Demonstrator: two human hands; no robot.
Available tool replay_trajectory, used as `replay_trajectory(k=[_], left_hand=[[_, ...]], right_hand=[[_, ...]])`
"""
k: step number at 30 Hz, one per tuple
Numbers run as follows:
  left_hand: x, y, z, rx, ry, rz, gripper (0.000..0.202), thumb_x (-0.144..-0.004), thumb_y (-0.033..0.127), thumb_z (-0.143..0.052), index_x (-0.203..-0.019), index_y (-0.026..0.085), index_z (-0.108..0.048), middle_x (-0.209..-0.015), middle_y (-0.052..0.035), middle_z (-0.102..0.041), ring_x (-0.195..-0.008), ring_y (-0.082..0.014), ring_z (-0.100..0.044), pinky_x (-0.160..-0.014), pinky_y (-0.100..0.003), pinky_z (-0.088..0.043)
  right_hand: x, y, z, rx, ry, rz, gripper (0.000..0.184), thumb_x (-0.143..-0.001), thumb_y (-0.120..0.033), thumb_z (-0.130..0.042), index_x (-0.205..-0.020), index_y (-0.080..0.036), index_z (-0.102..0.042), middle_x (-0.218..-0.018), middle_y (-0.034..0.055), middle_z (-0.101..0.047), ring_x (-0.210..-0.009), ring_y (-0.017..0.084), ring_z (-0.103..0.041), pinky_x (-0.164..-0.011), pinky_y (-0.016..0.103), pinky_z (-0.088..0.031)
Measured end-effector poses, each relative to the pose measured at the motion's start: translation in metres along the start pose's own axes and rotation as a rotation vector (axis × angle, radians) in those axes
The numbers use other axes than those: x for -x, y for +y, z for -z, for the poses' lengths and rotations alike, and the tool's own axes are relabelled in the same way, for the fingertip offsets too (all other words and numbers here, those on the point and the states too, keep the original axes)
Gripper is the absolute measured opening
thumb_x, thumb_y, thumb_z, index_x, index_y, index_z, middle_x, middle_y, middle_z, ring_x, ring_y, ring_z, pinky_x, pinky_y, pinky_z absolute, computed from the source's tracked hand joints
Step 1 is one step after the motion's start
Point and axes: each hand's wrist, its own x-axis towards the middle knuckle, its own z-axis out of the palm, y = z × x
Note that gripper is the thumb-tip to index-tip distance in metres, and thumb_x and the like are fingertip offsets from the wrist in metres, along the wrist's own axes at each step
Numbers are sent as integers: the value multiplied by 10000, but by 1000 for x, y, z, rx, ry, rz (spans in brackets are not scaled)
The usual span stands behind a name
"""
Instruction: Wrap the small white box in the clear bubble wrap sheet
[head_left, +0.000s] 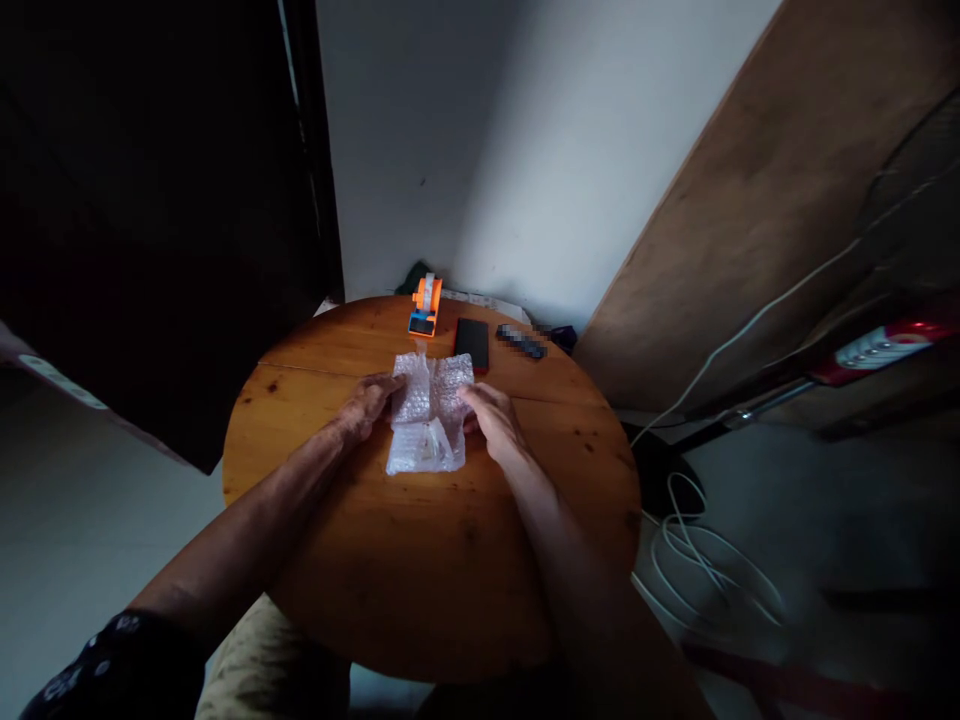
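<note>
A sheet of clear bubble wrap (451, 390) lies partly folded on the round wooden table (465, 580), in front of me. My left hand (369, 402) pinches its left edge, with the thumb on top and the other fingers partly hidden at the side. At the opposite edge, my right hand (491, 415) has the wrap between thumb and fingers. The near part of the wrap is folded over, with a crumpled whitish flap at its middle; whether anything lies inside cannot be made out.
An orange and blue tape dispenser (426, 305) stands beyond the wrap. A dark phone with a red edge (471, 345) and a blurred dark object (521, 341) lie to its right. White cable (705, 560) coils on the floor at right, near a dark fan-like stand.
</note>
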Motion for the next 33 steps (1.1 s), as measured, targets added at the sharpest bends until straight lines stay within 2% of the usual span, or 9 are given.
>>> replay_trajectory(k=[2,6,10,13,16,20,25,30,33], left_hand=[[2,2,3,-90,75,-111,325,-678,467,-687,-723,198,-511,-571,41,-464,-515,-102,-407,-492,-240,-302],[16,13,8,-458,276,-450,356,-708,473,-691,-909,198,-591,-675,29,-528,-635,-128,-478,-586,-240,-346],[32,20,1,-718,66,-357,366,-715,542,-684,-705,190,-582,-588,21,-494,-584,-133,-439,-538,-251,-269],[32,21,-1,-818,83,-253,265,-602,361,-760,-674,204,-558,-579,27,-504,-566,-131,-428,-529,-252,-249],[23,22,5,-728,97,-202,134,-609,213,-654,-681,196,-543,-591,26,-528,-569,-130,-454,-535,-241,-287],[10,23,19,-690,160,-145,193,-647,182,-587,-840,179,-582,-581,45,-514,-535,-124,-458,-521,-231,-300],[4,19,27,-911,174,-142,340,-717,205,-625,-1054,155,-606,-642,40,-534,-581,-134,-498,-535,-225,-327],[1,16,30,-1047,234,-183,443,-765,194,-612,-1206,175,-578,-775,-2,-646,-712,-171,-599,-632,-247,-412],[-1,11,29,-1030,233,-312,445,-790,260,-646,-1224,180,-585,-886,-40,-681,-827,-199,-645,-740,-291,-491]], right_hand=[[0,1,-1,56,-30,21,301,-638,-506,-635,-704,-216,-585,-614,-34,-558,-493,111,-486,-396,222,-388],[0,1,-3,68,-40,48,282,-662,-502,-610,-689,-226,-562,-610,-35,-539,-512,120,-488,-420,235,-404],[2,0,-6,52,-49,107,284,-692,-506,-602,-721,-225,-579,-613,-38,-521,-530,121,-476,-458,237,-393],[4,0,-6,76,-40,185,279,-731,-499,-588,-723,-220,-588,-604,-37,-518,-553,122,-475,-518,242,-383],[0,3,-1,120,12,214,242,-759,-455,-576,-718,-217,-590,-631,-20,-576,-595,144,-518,-570,259,-395],[-11,5,13,369,107,153,144,-787,-301,-546,-874,-211,-617,-693,2,-653,-634,174,-582,-604,274,-415],[-12,-4,26,873,130,89,303,-811,-238,-596,-1111,-212,-618,-861,36,-730,-800,214,-657,-680,283,-425],[-5,-12,23,1019,128,74,373,-864,-247,-568,-1236,-236,-577,-988,43,-744,-921,223,-677,-735,286,-444],[-3,-13,21,1047,115,68,338,-876,-247,-559,-1213,-254,-584,-1008,42,-746,-935,223,-683,-751,291,-450]])
